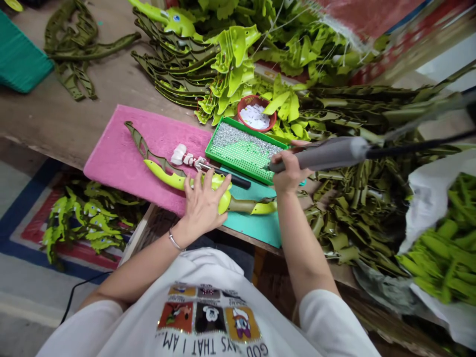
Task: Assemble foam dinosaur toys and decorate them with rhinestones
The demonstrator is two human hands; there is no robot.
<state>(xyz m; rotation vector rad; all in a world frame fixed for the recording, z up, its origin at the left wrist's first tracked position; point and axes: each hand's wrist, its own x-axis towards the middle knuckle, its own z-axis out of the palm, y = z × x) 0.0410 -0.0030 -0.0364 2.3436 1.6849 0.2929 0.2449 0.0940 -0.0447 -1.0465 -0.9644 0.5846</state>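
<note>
My left hand [203, 203] lies on a bow-shaped plastic toy piece [161, 173], lime green and olive, with its fingers spread over the middle. The piece rests across a pink cloth pad [115, 144] and a teal mat [245, 223]. My right hand [290, 171] is wrapped around a grey power screwdriver [330, 153], whose tip points left over the right end of a green tray [238, 157]. Small silver screws [238, 135] cover part of that tray. Just beyond my left fingers lies a black-handled tool [236, 178] with white and red wrapping near it.
A red basket [241, 105] of small white pieces stands behind the tray. Stacked lime and olive parts [182, 69] fill the back. Olive parts [345, 218] are heaped at right, beside a white sack [427, 193] of green pieces. The screwdriver's cable [420, 144] runs off right.
</note>
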